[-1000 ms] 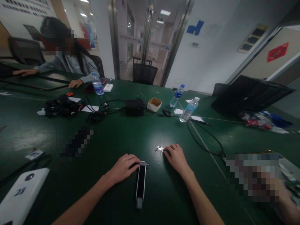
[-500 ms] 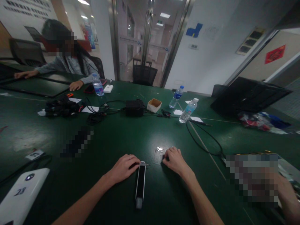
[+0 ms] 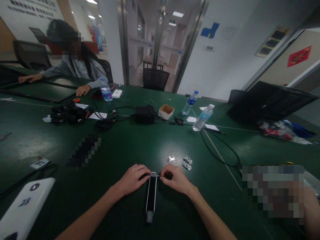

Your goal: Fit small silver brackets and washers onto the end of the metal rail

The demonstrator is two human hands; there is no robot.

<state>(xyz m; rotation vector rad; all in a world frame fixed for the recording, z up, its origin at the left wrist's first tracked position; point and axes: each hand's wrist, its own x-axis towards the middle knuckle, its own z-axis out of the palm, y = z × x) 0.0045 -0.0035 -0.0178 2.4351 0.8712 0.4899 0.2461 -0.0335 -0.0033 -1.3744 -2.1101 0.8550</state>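
Note:
A long, narrow black bar with silver edges lies lengthwise on the table between my forearms, with a metal fitting across its far end. My left hand closes thumb and forefinger on the left side of that end. Opposite it, my right hand is pinched at the fitting's right side; whatever small piece its fingertips hold is too hidden to name. Beyond my right hand lie several small washers or nuts, and two silver metal brackets sit to their right.
Farther back are a black box with cables, a small open carton and water bottles. A white case marked 28 is at left. Another person sits across the table; someone's arm reaches in at right.
My right hand has moved left from beside the small washers to the bar's far end, uncovering the two metal brackets. My left hand has stayed at the bar.

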